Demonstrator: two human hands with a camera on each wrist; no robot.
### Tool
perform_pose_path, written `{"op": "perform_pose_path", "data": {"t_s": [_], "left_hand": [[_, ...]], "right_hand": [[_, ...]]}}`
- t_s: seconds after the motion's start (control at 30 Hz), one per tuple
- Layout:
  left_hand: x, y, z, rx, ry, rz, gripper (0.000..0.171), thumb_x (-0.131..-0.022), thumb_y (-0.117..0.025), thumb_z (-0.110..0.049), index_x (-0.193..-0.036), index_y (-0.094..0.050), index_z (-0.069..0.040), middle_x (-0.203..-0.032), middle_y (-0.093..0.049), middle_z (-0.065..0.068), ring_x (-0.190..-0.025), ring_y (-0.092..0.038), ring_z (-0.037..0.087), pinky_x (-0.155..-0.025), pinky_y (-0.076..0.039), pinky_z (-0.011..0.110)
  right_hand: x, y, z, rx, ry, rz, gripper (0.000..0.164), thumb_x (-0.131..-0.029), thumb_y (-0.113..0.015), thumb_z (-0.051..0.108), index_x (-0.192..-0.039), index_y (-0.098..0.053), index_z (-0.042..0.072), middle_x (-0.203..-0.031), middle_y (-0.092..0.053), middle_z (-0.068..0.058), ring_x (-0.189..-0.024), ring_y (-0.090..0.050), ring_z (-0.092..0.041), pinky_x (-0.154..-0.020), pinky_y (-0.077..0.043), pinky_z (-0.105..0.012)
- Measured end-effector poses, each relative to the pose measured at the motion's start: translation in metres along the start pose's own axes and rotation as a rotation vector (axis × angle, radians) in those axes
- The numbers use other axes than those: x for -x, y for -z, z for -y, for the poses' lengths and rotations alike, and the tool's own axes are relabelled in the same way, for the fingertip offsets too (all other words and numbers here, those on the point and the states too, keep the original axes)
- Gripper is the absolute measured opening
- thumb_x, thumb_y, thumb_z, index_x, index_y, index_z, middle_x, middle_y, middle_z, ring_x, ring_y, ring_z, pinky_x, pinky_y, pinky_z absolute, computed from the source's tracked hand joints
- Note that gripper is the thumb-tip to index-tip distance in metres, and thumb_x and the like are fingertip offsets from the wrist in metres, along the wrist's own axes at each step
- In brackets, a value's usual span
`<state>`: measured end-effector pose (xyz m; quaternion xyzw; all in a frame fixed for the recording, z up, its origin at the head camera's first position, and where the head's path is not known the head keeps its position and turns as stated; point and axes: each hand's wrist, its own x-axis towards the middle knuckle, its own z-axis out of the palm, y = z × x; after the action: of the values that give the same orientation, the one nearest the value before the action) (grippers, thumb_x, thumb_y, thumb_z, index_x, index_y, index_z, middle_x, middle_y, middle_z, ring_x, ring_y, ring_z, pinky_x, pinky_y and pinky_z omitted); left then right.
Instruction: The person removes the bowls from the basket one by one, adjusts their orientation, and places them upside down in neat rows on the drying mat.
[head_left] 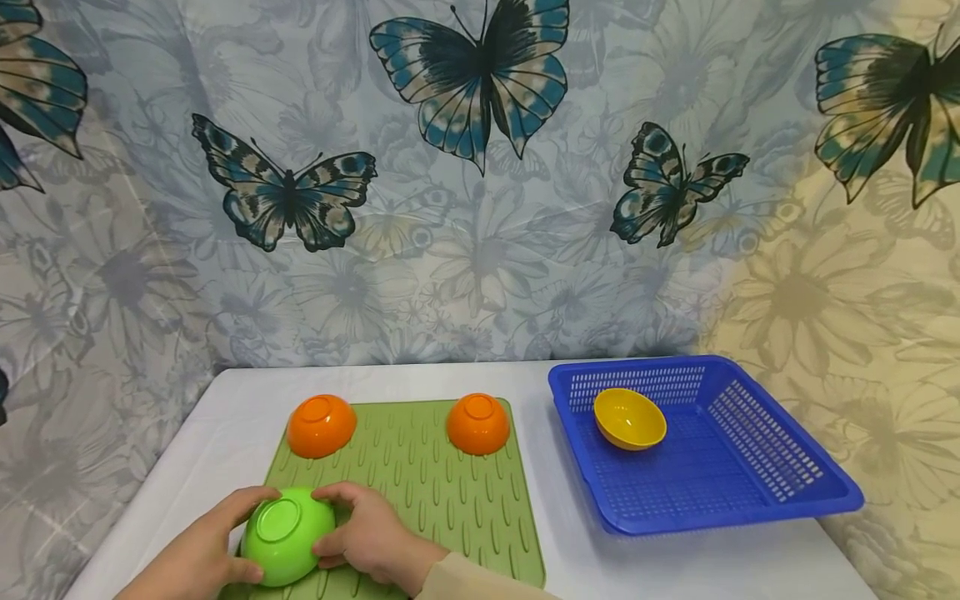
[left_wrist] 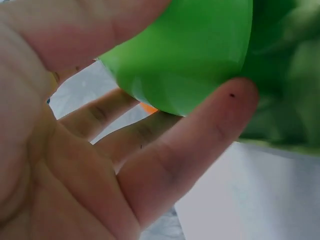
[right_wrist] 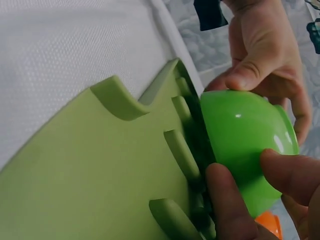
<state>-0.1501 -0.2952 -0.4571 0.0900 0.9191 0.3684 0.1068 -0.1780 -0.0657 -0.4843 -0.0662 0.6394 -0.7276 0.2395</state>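
Note:
A green bowl (head_left: 288,542) sits upside down at the near left of the green ridged mat (head_left: 420,483), its foot ring facing up. My left hand (head_left: 213,546) grips it from the left, thumb low at the rim and fingers over the far side. From the right, my right hand (head_left: 375,533) holds the same bowl with its fingertips. In the right wrist view both hands meet on the green bowl (right_wrist: 245,135), its rim close to the mat's ridges. The left wrist view shows the left fingers (left_wrist: 190,145) along the bowl's side.
Two orange bowls lie upside down on the mat's far part, one at the left (head_left: 321,427) and one at the right (head_left: 477,425). A blue basket (head_left: 750,517) stands at the right with a yellow bowl (head_left: 630,419) upright in it. Butterfly-patterned cloth (head_left: 480,275) hangs behind the white table (head_left: 558,550).

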Motion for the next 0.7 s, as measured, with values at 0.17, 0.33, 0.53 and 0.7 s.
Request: {"op": "perform_pose_path", "data": {"t_s": [0.17, 0.33, 0.53, 0.7], "left_hand": [[-0.001, -0.001, 0.005, -0.004, 0.013, 0.016, 0.094, -0.06, -0.092, -0.017, -0.14, -0.047, -0.002, -0.138, -0.05, 0.03, -0.122, -0.048, 0.052, -0.091, -0.044, 0.063], [-0.003, 0.0, 0.003, -0.038, 0.043, 0.038, 0.093, -0.062, -0.092, -0.016, -0.141, -0.045, -0.004, -0.131, -0.055, 0.027, -0.116, -0.054, 0.047, -0.086, -0.048, 0.059], [-0.005, -0.005, -0.005, -0.104, 0.025, 0.018, 0.095, -0.065, -0.091, -0.036, -0.144, -0.048, -0.005, -0.133, -0.054, 0.018, -0.111, -0.056, 0.032, -0.086, -0.048, 0.052], [-0.009, -0.007, -0.01, -0.105, 0.034, 0.018, 0.093, -0.063, -0.09, -0.043, -0.142, -0.054, -0.012, -0.129, -0.054, 0.011, -0.106, -0.055, 0.024, -0.084, -0.048, 0.046]], "right_hand": [[0.0, -0.004, 0.001, 0.054, 0.002, -0.013, 0.062, -0.073, -0.071, -0.026, -0.114, -0.071, 0.02, -0.132, -0.056, -0.004, -0.063, -0.067, -0.026, -0.058, -0.059, -0.039], [-0.001, -0.006, 0.003, 0.09, -0.017, -0.029, 0.061, -0.072, -0.073, -0.026, -0.112, -0.072, 0.02, -0.127, -0.058, -0.002, -0.062, -0.067, -0.026, -0.058, -0.059, -0.038], [-0.001, -0.006, 0.005, 0.101, -0.053, -0.032, 0.059, -0.073, -0.073, -0.025, -0.111, -0.072, 0.02, -0.125, -0.059, -0.002, -0.065, -0.068, -0.026, -0.06, -0.059, -0.038], [0.0, -0.004, 0.008, 0.135, -0.066, -0.026, 0.061, -0.072, -0.071, -0.026, -0.111, -0.073, 0.021, -0.123, -0.061, 0.0, -0.067, -0.067, -0.023, -0.06, -0.059, -0.038]]}}
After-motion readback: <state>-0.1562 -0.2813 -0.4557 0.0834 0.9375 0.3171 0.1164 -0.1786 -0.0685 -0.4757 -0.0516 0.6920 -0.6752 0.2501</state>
